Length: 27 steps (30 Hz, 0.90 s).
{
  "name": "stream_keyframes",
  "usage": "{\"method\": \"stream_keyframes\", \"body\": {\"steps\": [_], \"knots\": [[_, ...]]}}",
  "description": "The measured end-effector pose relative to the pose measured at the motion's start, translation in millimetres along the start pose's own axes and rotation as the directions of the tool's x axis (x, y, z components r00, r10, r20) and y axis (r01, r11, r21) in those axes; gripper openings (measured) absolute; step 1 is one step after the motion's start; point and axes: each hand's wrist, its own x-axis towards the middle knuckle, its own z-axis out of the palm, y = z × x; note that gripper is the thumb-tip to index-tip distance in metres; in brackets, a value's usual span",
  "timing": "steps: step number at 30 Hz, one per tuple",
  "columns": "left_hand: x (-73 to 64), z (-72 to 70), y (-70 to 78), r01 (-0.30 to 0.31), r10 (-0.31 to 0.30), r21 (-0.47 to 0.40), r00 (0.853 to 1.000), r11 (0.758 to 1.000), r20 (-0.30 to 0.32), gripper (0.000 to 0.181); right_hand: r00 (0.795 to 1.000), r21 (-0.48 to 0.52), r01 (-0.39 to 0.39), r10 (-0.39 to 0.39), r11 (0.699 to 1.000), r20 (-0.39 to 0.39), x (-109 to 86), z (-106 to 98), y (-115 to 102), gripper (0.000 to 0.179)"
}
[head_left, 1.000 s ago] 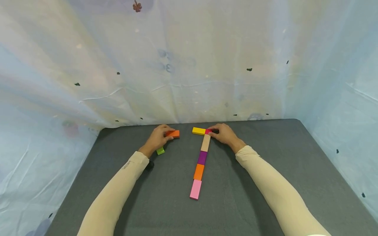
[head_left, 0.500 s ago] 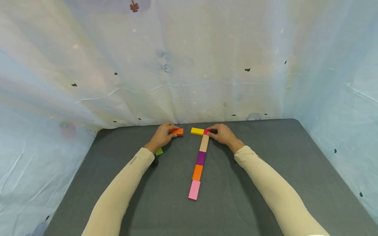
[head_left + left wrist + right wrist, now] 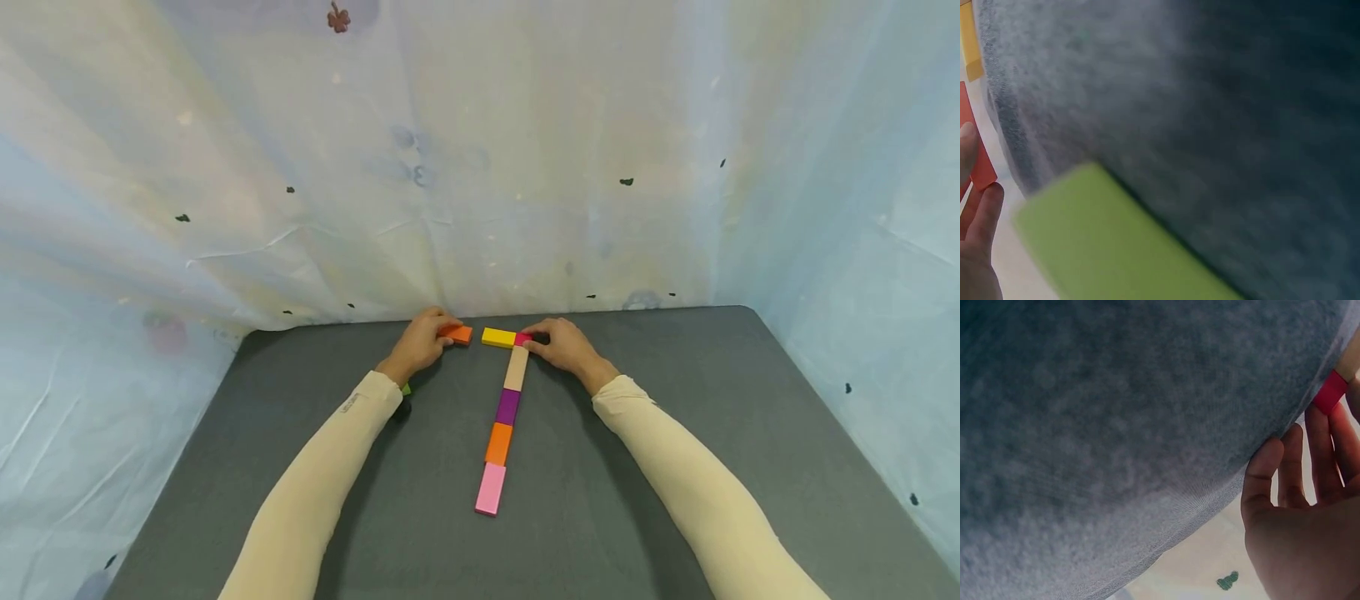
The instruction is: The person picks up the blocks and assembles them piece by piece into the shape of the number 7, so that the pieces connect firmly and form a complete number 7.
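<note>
My left hand [image 3: 422,343] pinches an orange block [image 3: 461,335] near the back of the grey table, its free end pointing at a yellow block [image 3: 498,337] with a small gap between. In the left wrist view, thumb and fingertips grip this orange block [image 3: 980,159]. My right hand [image 3: 568,347] has thumb and fingers on a red block [image 3: 522,339], which sits at the yellow block's right end. From the red block a row runs toward me: beige [image 3: 516,368], purple [image 3: 507,407], orange [image 3: 498,443] and pink blocks [image 3: 490,490].
A green block [image 3: 1116,244] lies on the table beneath my left wrist, mostly hidden in the head view. The grey table [image 3: 585,517] ends at the back against a pale patterned curtain [image 3: 480,167], which also hangs at both sides.
My left hand has moved right with the orange block, narrowing the gap to the yellow block. My left wrist now covers more of the green block. The right hand stays at the red block.
</note>
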Motion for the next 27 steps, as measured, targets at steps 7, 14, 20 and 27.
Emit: {"method": "stream_keyframes", "body": {"steps": [7,14,20,27], "knots": [[8.0,4.4,5.7,0.0,0.0,-0.003,1.0,1.0,-0.005,0.035,1.0,-0.006,0.006,-0.006,1.0,-0.004,-3.0,-3,0,0.037],[17.4,8.9,9.8,-0.005,0.005,0.018,1.0,1.0,-0.015,0.036,1.0,-0.02,-0.005,0.004,1.0,-0.01,-2.7,-4,2,0.037],[21.2,13.0,15.0,0.002,-0.003,0.048,1.0,0.999,0.01,0.035,1.0,-0.013,-0.001,0.001,1.0,-0.007,-3.6,-3,-1,0.036],[21.9,14.8,16.8,0.042,-0.043,0.061,0.999,0.997,0.016,0.033,1.0,-0.009,0.0,0.0,1.0,-0.005,-2.2,-2,-3,0.035]]}}
